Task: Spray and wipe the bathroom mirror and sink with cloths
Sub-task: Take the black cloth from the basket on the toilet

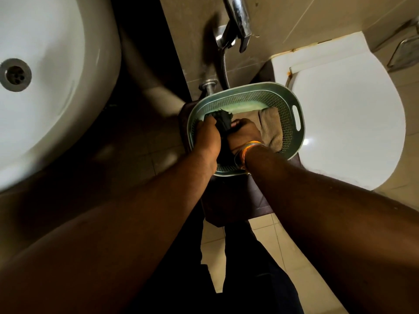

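A pale green perforated basket [292,103] stands on a dark brown stool, low between the sink and the toilet. Both my hands reach into it. My left hand [207,137] and my right hand [243,132] both grip a dark cloth [221,120] bunched between them over the basket. A beige towel [269,125] lies in the right half of the basket. The white sink [52,91] with its metal drain fills the upper left. The mirror is out of view.
A white toilet [347,123] with its lid down stands to the right. A chrome hand-spray [238,21] and its hose hang on the tiled wall above the basket. The sink pedestal [156,91] rises left of the basket. Beige floor tiles show below.
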